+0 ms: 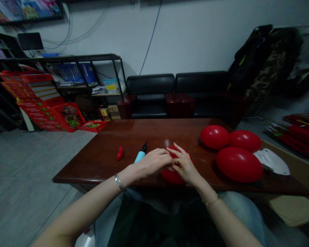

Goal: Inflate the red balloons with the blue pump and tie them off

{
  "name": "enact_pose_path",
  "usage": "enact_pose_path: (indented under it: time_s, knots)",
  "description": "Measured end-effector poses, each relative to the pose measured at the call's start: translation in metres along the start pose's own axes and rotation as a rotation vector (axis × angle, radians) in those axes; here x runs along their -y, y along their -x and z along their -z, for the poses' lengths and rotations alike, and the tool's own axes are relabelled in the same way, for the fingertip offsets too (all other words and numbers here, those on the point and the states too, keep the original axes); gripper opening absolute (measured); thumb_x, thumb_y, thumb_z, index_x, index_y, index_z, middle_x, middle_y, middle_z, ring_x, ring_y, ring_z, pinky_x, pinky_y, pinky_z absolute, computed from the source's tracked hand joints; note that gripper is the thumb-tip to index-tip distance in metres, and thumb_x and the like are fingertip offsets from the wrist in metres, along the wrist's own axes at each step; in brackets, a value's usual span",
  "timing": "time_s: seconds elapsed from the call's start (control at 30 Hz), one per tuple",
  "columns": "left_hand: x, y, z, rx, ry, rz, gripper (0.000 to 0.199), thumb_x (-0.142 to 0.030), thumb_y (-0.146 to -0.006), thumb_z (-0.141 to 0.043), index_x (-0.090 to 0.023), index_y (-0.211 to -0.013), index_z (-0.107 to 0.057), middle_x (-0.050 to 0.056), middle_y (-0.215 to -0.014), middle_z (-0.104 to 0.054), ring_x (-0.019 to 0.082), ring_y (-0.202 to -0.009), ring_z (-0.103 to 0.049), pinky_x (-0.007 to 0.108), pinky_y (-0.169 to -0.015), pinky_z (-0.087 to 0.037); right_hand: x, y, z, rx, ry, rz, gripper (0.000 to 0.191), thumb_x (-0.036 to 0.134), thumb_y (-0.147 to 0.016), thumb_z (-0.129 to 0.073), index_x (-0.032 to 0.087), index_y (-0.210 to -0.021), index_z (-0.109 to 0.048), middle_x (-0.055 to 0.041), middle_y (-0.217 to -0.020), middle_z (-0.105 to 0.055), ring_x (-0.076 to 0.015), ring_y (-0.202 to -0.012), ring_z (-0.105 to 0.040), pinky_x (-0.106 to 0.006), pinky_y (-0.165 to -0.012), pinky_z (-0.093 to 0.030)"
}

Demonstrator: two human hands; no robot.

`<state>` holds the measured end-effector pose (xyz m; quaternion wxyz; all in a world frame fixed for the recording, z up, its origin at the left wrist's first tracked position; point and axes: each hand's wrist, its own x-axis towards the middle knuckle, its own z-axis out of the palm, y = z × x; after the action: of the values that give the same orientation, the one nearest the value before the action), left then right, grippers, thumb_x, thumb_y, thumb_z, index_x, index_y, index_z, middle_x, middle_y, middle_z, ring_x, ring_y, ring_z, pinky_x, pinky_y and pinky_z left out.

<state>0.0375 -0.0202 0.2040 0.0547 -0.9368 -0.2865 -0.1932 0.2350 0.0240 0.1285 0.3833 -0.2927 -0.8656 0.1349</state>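
Note:
My left hand (158, 160) and my right hand (182, 163) meet at the near edge of the table, over a red balloon (173, 176) that they partly cover. The fingertips of both hands are pinched together at the balloon's top; its neck is hidden between them. Some fingers of my right hand stretch upward. Beside my left hand lies a light blue pump (139, 156) with a black nozzle, partly behind the wrist. A small uninflated red balloon (119, 153) rests farther left.
Three inflated red balloons (239, 164) sit on the right of the brown table (98, 156), beside a white object (273, 161). Black armchairs (150, 91) stand beyond it. Red boxes (46, 108) are stacked at the left, near a shelf.

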Motion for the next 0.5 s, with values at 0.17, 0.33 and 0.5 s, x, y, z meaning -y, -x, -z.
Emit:
enact_pose_path:
  time_s: [0.17, 0.33, 0.5]
  knots:
    - [0.010, 0.009, -0.008, -0.117, 0.021, 0.148, 0.023, -0.040, -0.095, -0.055, -0.022, -0.095, -0.069, 0.004, -0.094, -0.071, 0.019, -0.091, -0.055, 0.032, -0.085, -0.041, 0.003, 0.001, -0.002, 0.005, 0.022, 0.001, 0.012, 0.022, -0.084, -0.066, 0.028, -0.079, -0.075, 0.0005, -0.139, -0.058, -0.0321, -0.144, -0.033, -0.066, -0.108, -0.037]
    - [0.007, 0.012, -0.025, -0.079, 0.047, 0.191, 0.024, -0.045, -0.091, -0.060, -0.024, -0.089, -0.073, 0.004, -0.087, -0.070, 0.019, -0.087, -0.053, 0.033, -0.082, -0.039, 0.002, -0.001, -0.005, 0.002, 0.021, 0.029, 0.021, 0.026, -0.083, -0.068, 0.022, -0.062, -0.067, -0.0027, -0.138, -0.060, -0.0343, -0.143, -0.035, -0.065, -0.107, -0.038]
    - [0.004, 0.015, -0.031, -0.172, 0.180, 0.331, 0.014, -0.036, -0.088, -0.068, -0.023, -0.092, -0.071, 0.000, -0.082, -0.071, 0.016, -0.083, -0.054, 0.031, -0.082, -0.039, 0.001, 0.001, -0.003, 0.017, 0.000, 0.072, 0.023, 0.030, -0.085, -0.067, 0.021, -0.064, -0.067, -0.0051, -0.138, -0.059, -0.0338, -0.144, -0.034, -0.062, -0.107, -0.038]
